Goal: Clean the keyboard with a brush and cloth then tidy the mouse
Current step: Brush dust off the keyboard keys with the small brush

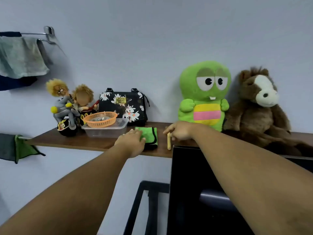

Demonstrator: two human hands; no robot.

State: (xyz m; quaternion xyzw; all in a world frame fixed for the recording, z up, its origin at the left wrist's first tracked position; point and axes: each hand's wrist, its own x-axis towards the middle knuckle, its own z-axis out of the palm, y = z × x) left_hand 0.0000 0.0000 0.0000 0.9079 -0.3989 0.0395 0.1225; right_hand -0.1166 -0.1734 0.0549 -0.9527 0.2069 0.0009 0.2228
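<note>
Two hands reach onto the brown wooden wall shelf (pixel 67 141) in the head view, the only one given. Your left hand (pixel 131 142) lies with relaxed, fairly straight fingers on the near edge of the folded green microfibre cloth with black trim (pixel 149 136); it touches but does not yet grip. Your right hand (pixel 179 133) has its fingers curled about the top of the slim pale wooden brush handle (pixel 169 141), which stands nearly upright on the shelf just right of the cloth; the bristles are hidden, so you cannot tell which end is up.

Neither keyboard nor mouse is in view.

Risks, as judged: the handle is smooth and thin, and a loose pinch could let it topple off the shelf edge behind the flat black monitor panel (pixel 203 184). Dragging the soft, napped cloth sideways could nudge the clear rectangular plastic tub (pixel 105 131) just beside it, and with it the orange mesh plastic basket (pixel 100 119) resting on top, which holds small items. Your right forearm passes near the plump green plush toy with pink and yellow stripes (pixel 205 92); a wide lift could tip this light, squashy figure.
</note>
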